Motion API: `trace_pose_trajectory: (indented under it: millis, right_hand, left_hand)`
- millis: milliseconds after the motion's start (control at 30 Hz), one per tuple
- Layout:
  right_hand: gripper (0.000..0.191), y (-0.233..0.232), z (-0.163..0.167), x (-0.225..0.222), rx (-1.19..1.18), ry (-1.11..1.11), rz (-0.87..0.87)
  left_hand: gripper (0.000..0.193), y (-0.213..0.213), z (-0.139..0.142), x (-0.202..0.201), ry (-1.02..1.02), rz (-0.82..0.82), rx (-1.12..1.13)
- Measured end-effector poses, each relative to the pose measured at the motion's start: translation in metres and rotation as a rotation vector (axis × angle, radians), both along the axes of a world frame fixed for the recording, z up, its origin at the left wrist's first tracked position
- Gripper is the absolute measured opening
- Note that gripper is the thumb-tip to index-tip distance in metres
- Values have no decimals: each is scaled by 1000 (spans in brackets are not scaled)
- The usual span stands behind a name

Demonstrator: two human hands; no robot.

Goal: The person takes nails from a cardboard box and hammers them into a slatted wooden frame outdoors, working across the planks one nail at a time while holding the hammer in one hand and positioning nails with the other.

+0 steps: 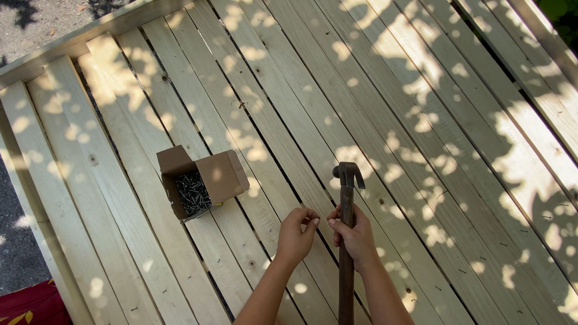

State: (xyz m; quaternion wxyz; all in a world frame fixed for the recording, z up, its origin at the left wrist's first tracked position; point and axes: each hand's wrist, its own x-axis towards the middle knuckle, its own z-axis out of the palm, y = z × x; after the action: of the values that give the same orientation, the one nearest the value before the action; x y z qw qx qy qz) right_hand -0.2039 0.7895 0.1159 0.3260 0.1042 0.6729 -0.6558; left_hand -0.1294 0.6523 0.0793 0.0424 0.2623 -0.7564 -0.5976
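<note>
My right hand [355,235] grips the wooden handle of a claw hammer [347,180], whose metal head points away from me above the pale wooden planks [421,120]. My left hand [296,232] is just left of it, fingers curled and pinched together near the hammer handle; whether it holds a nail is too small to tell. An open cardboard box [201,180] filled with dark nails [192,194] rests on the planks to the left of my hands.
The planks form a slatted deck with narrow gaps, dappled with leaf shadow. Its raised wooden edge [72,42] runs along the upper left, with gravel ground beyond. A red cloth [33,304] lies at the bottom left, off the deck.
</note>
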Motion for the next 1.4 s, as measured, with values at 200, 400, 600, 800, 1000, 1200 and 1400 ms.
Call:
trace_pose_trajectory:
  millis: [200,400,600,800,1000,1200,1400]
  right_hand:
    - [15,1,-8,6,78,-87,-75]
    - [15,1,-27,21,260,-47,-83]
    - [16,1,-47,30,252,-77,-117]
    - [14,3,-63,37,264,-24,-103]
    - [11,0,-64,39,330,19,-53]
    - [12,3,-65,40,283,10,-78]
    - [11,4,-72,41,311,77,-57]
  left_hand:
    - [19,-53,-37,-34,-105,145,182]
    - [15,-48,-59,-52,-86,21,141]
    - [18,-38,-72,-51,-175,16,79]
    - [18,-33,-66,-51,-373,-77,-85]
    - [16,-29,-53,-55,-444,-54,-138]
    - [16,-22,-46,-57,-442,-58,-219]
    - [13,-22,-47,-57,-404,-3,-228]
